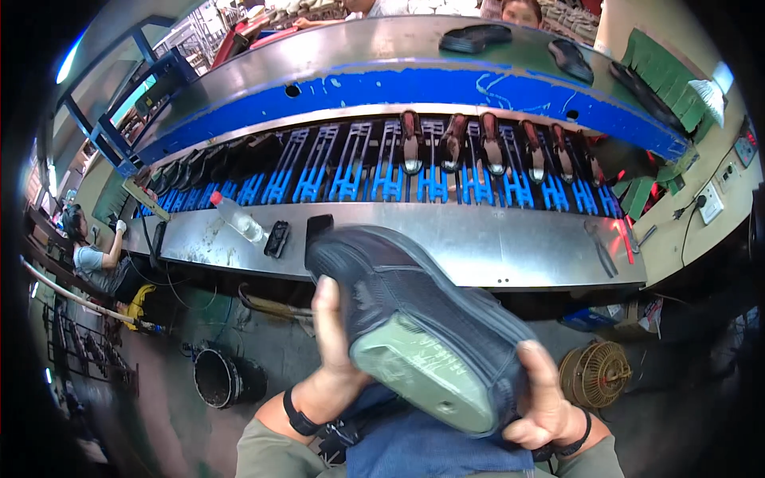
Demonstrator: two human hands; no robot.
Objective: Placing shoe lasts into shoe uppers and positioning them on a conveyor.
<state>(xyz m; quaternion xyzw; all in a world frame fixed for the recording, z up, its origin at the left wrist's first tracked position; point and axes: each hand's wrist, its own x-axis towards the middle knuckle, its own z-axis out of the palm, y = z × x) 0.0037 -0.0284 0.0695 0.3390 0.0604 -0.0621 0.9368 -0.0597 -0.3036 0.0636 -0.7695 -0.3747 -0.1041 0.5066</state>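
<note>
Workshop floor (pixel 171 390) below, grey and worn, and above it stretches a long conveyor (pixel 263 60), steel on top, scuffed blue along the side, with dark shoes (pixel 476 37) up toward its right end. Under that sits a wide rack (pixel 348 182), bright blue prongs all along, brown shoes (pixel 456 143) lined up on the right, darker ones bunched left. Next comes the shiny metal desk (pixel 430 239), running right along the rack's near side. Over on the left, there's another person (pixel 96 256) in a pale top. Down by the floor, a black bucket (pixel 211 381) to the left, a round brown basket (pixel 594 373) to the right.

And now the big dark shoe (pixel 398 279), held up in front of the desk's near edge, one end tilted up and left, a pale green block (pixel 426 370) showing in it! Hands well apart, both clasping it: left hand (pixel 335 350) at the left side, thumb upright; right hand (pixel 546 398) gripping the lower right end. Some fingers are hidden behind. On the desk, a clear bottle (pixel 239 220) with a red cap, then a metal tool (pixel 602 248) far right.
</note>
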